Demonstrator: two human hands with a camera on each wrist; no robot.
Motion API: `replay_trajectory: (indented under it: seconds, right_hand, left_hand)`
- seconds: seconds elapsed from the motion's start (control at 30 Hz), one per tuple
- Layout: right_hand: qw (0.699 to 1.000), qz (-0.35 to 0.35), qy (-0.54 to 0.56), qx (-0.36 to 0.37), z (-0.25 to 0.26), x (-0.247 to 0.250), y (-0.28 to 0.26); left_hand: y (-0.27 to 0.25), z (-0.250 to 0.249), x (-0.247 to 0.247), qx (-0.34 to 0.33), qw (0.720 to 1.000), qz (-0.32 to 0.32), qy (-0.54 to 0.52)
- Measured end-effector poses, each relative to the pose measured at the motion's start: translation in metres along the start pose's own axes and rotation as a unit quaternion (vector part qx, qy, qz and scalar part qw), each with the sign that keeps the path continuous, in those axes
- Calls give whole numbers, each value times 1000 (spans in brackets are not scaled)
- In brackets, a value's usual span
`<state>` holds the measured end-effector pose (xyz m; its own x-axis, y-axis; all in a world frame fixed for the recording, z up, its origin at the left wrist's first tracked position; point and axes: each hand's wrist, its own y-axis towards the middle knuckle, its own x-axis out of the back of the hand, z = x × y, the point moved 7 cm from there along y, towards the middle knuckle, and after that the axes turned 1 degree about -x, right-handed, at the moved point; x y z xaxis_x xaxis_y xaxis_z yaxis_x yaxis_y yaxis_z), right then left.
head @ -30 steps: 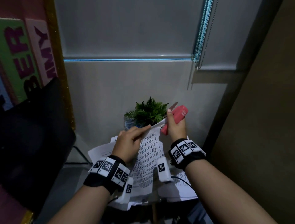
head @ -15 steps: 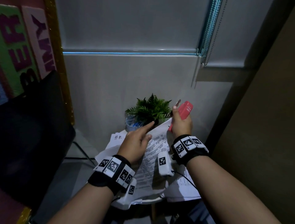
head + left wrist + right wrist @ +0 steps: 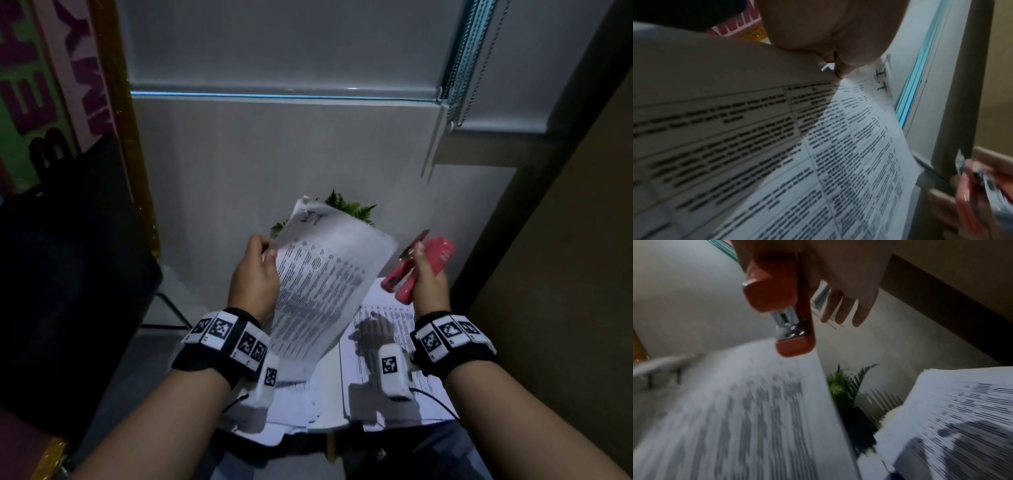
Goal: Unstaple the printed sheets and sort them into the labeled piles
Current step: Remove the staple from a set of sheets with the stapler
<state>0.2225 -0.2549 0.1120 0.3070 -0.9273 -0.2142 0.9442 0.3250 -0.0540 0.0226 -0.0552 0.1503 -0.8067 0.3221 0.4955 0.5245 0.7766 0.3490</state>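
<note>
Head view: the left hand [image 3: 255, 274] pinches the printed sheets [image 3: 322, 284] by their left edge, lifted above the worktop [image 3: 329, 425]; the right hand [image 3: 430, 284] grips a red stapler [image 3: 419, 269] off to the right, clear of the paper; more piles [image 3: 387, 346] lie below.

Left wrist view: thumb and fingers [image 3: 842, 69] clamp the corner (text blurred).

Right wrist view: the stapler [image 3: 781, 305] hangs just above the sheet [image 3: 748, 415]; judging by that thin pinch, the floppy pages could slip or tear.

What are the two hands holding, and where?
Left hand pinches the printed sheets at their top corner. Right hand grips the stapler around its middle.
</note>
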Motion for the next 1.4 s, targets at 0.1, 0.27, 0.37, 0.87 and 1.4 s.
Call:
replay_trajectory:
  seconds: [0.1, 0.27, 0.37, 0.87, 1.4]
  right_hand:
    - [994, 89, -18, -58, -29, -8, -13]
    - [979, 155, -77, -112, -59, -24, -19]
    - [986, 83, -89, -116, -58, -12, -4]
    - [878, -25, -398, -265, -142, 83, 78]
    - [772, -8, -568, -286, -174, 84, 98]
  left_hand:
    - [3, -1, -3, -9, 997, -23, -68]
    - [7, 5, -15, 17, 990, -35, -135]
    - [12, 26, -28, 71, 985, 9, -154]
    - [-9, 261, -85, 290, 870, 268, 297]
    - [7, 290, -97, 331, 857, 216, 330]
